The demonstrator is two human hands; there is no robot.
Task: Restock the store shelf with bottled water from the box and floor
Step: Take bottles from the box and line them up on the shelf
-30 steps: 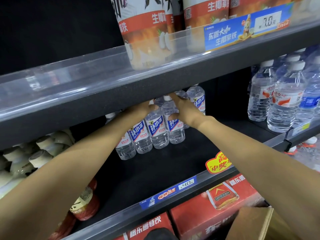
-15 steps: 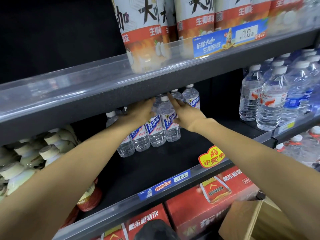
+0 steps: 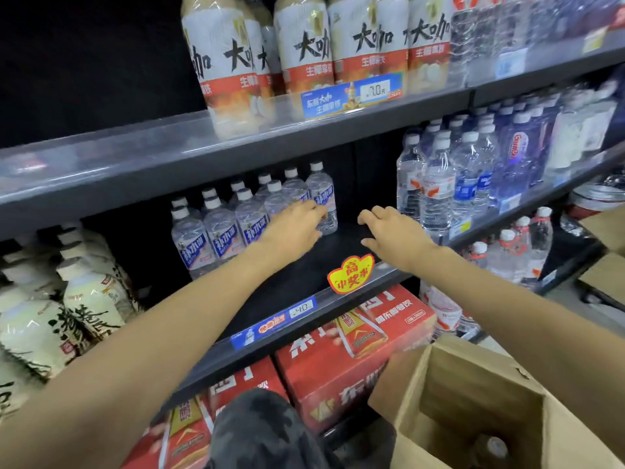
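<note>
Upper shelf, above both grips: bottles [image 3: 306, 59] marked 大咖; tag [image 3: 351, 95] reads 7.0. Just below right grip [image 3: 394, 236]: yellow sticker [image 3: 350, 274], 高中奖率. Below left grip [image 3: 292, 228]: price tag [image 3: 274, 324], 4.0. Right of right grip: blue bottle [image 3: 519, 157], "Ganten". Other labels blurred.

Small clear water bottles [image 3: 221, 228] with white caps and blue-and-white labels stand upright in two slanting rows at the back of the dark middle shelf [image 3: 297, 282], packed side by side (the rightmost one partly hidden). Low at the right sits an open brown cardboard box [image 3: 449, 377]; one bottle cap [image 3: 496, 446] shows deep inside it.
</note>
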